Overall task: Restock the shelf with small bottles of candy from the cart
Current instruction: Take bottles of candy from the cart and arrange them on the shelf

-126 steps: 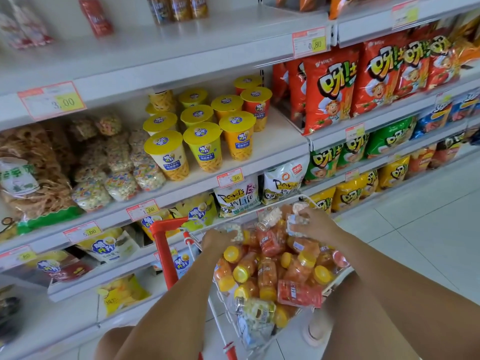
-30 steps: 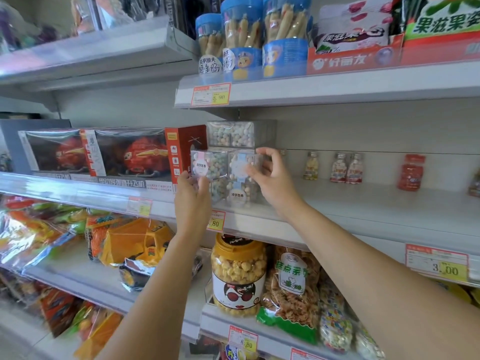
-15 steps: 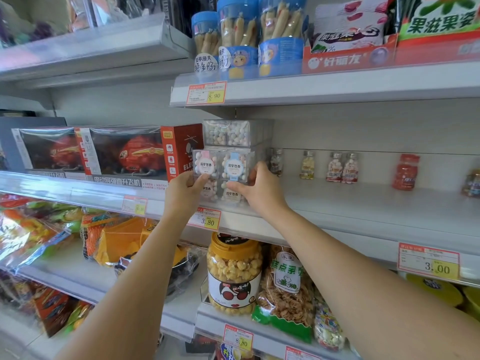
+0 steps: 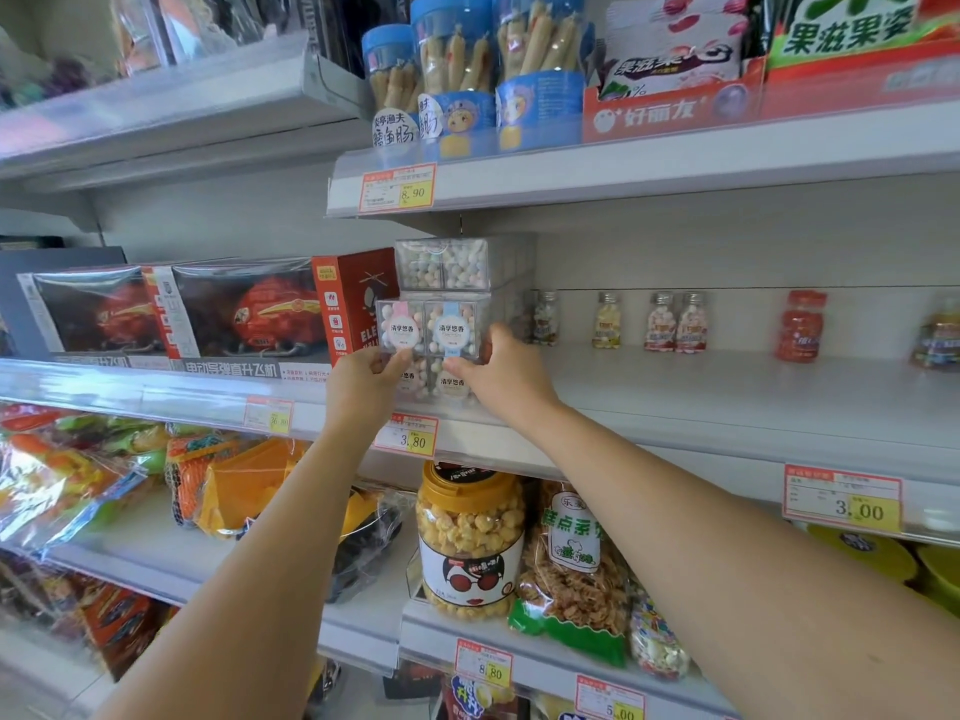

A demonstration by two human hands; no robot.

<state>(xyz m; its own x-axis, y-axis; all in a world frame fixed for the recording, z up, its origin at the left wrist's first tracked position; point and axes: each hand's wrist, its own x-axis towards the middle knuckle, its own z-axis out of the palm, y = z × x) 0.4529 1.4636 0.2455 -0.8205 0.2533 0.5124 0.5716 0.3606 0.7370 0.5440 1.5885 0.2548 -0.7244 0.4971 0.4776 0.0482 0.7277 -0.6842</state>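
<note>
Person's left hand [image 4: 369, 379] pinching stack of clear plastic candy cubes [image 4: 451, 330] at its lower left, right hand [image 4: 501, 379] gripping its right side, small clear candy bottles [image 4: 675, 322] right of it on white metal shelf [image 4: 727, 402]

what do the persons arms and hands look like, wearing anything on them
Both are bare. The left hand and right hand wear no gloves, and no ring shows on the fingers in view. The left arm and right arm have no sleeves as far as the frame reaches, with no watch, bracelet or band at either wrist. No markings show.
</note>
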